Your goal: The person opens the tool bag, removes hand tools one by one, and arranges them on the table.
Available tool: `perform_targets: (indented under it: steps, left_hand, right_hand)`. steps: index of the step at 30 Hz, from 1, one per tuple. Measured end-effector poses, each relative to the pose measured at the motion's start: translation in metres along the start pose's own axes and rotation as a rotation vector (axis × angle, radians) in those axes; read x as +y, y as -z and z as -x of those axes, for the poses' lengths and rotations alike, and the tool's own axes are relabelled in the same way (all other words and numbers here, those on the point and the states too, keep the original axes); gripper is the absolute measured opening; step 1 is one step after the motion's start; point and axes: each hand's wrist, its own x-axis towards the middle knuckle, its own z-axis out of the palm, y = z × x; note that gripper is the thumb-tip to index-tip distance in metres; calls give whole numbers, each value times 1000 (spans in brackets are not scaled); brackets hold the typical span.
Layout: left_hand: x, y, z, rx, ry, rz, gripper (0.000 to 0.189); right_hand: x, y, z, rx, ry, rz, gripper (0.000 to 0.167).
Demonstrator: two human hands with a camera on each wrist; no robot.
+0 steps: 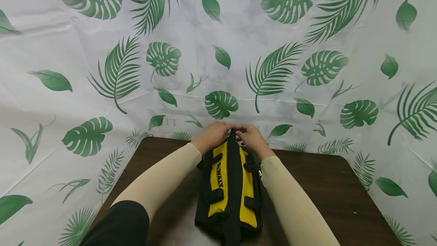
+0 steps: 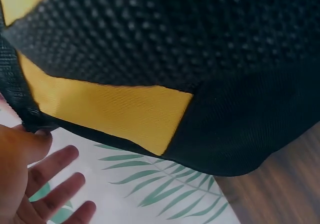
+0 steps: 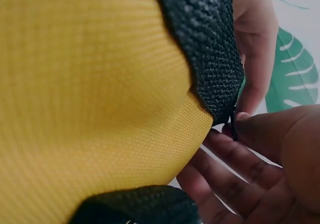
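Note:
A black and yellow DeWalt tool bag [image 1: 218, 185] lies lengthwise on the table, its black zipper band [image 1: 234, 174] running along the top. Both hands meet at its far end. My left hand [image 1: 212, 136] pinches the tip of the band; in the left wrist view its thumb [image 2: 37, 146] presses the black edge while the other fingers spread loosely. My right hand [image 1: 253, 139] pinches a small black zipper pull [image 3: 233, 129] between thumb and forefinger, its remaining fingers extended under the bag's end in the right wrist view. Along the top, the band looks closed.
The dark brown wooden table [image 1: 314, 185] extends to both sides of the bag. A white cloth [image 1: 239, 33] printed with green leaves hangs behind it and at the sides. Black strap loops [image 1: 252, 202] and a metal clip [image 1: 260, 172] stick out from the bag.

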Motion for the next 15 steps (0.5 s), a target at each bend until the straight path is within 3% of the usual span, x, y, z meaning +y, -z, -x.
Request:
perform_targets:
  steps: [6, 15]
  left_hand:
    - [-6, -4, -9, 26, -17, 83, 38]
    - [-6, -9, -12, 88, -58, 26, 29]
  right_hand:
    - [-3, 2, -2, 39, 19, 9, 19]
    - [-5, 1, 1, 68, 35, 103, 17]
